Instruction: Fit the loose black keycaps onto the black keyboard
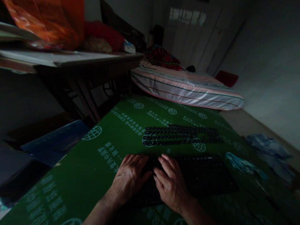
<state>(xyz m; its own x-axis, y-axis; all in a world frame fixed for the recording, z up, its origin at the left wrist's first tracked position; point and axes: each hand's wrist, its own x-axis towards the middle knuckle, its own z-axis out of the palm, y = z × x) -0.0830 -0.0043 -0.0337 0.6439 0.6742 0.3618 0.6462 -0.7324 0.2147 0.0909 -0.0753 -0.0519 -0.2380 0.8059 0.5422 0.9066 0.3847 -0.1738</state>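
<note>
A black keyboard, apparently without its keycaps over much of its face, lies flat on the green board. My left hand rests over its left end, fingers stretched forward and thumb reaching right. Close beside it, my right hand bends over the keyboard, its thumb and index fingertip close together. Whatever may be between those fingertips is too dark and small to make out. Beyond the keyboard, several rows of black keycaps are laid out side by side on the board.
The green printed board serves as the work surface. A teal cloth lies right of the keyboard, near a thin cable. A table with an orange bag stands left. Behind is a striped mattress; blue fabric lies at right.
</note>
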